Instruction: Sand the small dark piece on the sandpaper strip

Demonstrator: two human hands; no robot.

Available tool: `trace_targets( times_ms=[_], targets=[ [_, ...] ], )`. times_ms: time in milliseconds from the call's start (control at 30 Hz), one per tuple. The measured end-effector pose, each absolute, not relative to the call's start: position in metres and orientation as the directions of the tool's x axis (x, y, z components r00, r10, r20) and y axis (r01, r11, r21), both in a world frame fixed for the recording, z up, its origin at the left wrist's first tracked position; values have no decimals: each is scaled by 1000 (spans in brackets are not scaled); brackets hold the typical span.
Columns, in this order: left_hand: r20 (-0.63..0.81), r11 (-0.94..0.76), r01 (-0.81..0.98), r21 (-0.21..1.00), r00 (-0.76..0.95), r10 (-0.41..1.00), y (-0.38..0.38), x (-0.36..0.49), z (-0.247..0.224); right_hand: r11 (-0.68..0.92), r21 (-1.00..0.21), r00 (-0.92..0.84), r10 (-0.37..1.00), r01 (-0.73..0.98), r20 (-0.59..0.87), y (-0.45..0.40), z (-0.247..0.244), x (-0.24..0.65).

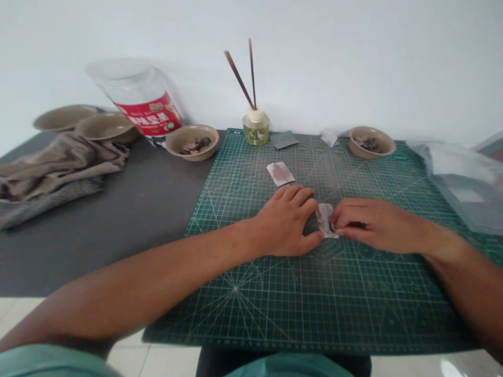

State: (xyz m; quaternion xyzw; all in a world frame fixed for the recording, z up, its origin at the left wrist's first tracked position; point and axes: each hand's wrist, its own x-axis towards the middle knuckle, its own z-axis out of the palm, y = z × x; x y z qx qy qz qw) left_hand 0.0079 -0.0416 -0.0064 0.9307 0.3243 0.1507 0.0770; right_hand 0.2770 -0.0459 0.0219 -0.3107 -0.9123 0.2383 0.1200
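Observation:
A small whitish sheet with brown smears (324, 219), which looks like sandpaper, lies on the green cutting mat (267, 303). My left hand (286, 222) rests beside it with the fingers apart, thumb and fingertips touching its left edge. On the right side of the sheet, my right hand (359, 222) is closed in a pinch. A small dark piece shows between its fingertips, against the sheet; most of it is hidden. Just beyond my left hand lies a second smeared sheet (280, 173).
Bowls with small tan and dark pieces stand at the back left (192, 142) and back right (371, 142). Between them is a reed diffuser (256, 128) near a grey sheet (284, 140). A clear jar (151, 112), cloth (58, 167) and plastic bag (463, 178) flank the mat.

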Motion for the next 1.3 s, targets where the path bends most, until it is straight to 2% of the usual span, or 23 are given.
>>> trace_targets(
  times_ms=[67, 233, 300, 433, 567, 633, 800, 967, 1133, 1300],
  targets=[
    [225, -779, 581, 235, 747, 625, -42, 8, -6, 697, -527, -783, 615, 485, 93, -48, 19, 273],
    [216, -769, 595, 234, 739, 638, -41, 9, -5, 702, -397, -705, 689, 591, 169, -39, 15, 272],
    [217, -770, 592, 239, 740, 636, -42, 9, -5, 688, -422, -709, 692, 590, 136, -38, 18, 277],
    [222, -779, 580, 238, 748, 625, -42, 8, -5, 705, -524, -796, 600, 479, 80, -48, 20, 275],
    [227, -779, 581, 238, 746, 626, -41, 8, -6, 717, -452, -728, 659, 530, 191, -45, 16, 268],
    [235, -780, 579, 237, 745, 624, -40, 8, -7, 689, -441, -694, 697, 575, 184, -40, 17, 270],
    [227, -784, 577, 228, 752, 619, -41, 8, -8, 664, -582, -770, 630, 468, 100, -42, 19, 273],
    [230, -778, 590, 216, 744, 628, -41, 8, -6, 642, -499, -672, 725, 582, 149, -42, 19, 271],
    [215, -785, 584, 206, 755, 619, -41, 8, -6, 626, -571, -750, 661, 532, 26, -44, 24, 279],
    [234, -784, 587, 203, 748, 621, -41, 8, -7, 647, -464, -673, 727, 605, 135, -42, 19, 274]
  ],
)
